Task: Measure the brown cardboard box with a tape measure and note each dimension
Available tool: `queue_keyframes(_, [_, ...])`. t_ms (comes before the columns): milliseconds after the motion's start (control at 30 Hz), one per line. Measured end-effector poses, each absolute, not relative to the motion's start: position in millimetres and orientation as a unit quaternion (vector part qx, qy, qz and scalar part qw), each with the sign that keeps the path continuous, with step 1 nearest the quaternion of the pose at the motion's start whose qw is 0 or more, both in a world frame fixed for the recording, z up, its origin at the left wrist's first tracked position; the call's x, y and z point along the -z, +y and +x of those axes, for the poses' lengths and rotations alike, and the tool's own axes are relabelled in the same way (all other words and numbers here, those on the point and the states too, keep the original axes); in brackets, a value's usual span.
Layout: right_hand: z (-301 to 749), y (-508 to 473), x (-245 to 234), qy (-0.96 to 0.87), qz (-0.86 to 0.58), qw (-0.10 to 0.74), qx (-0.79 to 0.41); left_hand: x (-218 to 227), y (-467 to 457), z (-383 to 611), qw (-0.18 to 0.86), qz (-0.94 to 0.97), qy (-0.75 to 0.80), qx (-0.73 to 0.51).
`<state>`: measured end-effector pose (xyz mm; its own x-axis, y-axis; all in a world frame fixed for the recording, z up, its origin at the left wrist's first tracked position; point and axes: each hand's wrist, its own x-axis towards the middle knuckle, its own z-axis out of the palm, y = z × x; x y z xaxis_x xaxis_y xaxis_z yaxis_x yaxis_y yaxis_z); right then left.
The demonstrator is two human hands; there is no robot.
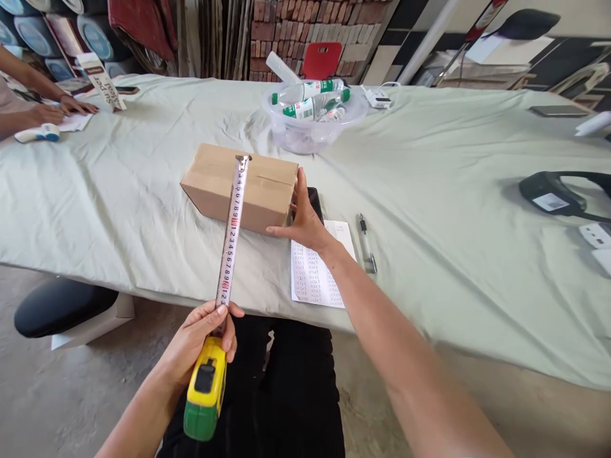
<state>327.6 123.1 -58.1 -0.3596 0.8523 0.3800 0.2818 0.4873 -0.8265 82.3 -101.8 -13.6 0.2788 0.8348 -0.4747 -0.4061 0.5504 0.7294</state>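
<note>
My left hand is closed around the blade of a yellow and green tape measure, just beyond its case. The extended blade slants up and away, its metal hook over the top of a brown cardboard box. Against the box's right end rests my right hand, thumb low at the front corner and fingers spread behind. Below that hand lies a sheet of paper with handwritten columns, and a dark flat object shows partly behind the wrist. A pen lies right of the paper.
A clear plastic basin holding several bottles stands behind the box. At the far left are another person's hands. A black handled device lies at the right on the green tablecloth. A black-seated stool stands left, below the table edge.
</note>
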Motion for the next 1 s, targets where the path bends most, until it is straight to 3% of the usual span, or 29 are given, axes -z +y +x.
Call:
queue_keyframes(267, [340,82,71,-0.789,-0.359,0.451,-0.212,15,-109,110,0.767,0.256,0.465,-0.361])
queue_keyframes(1000, [339,82,61,-0.768,-0.391,0.425,-0.277,14,-108,116,0.681,0.339,0.555,-0.337])
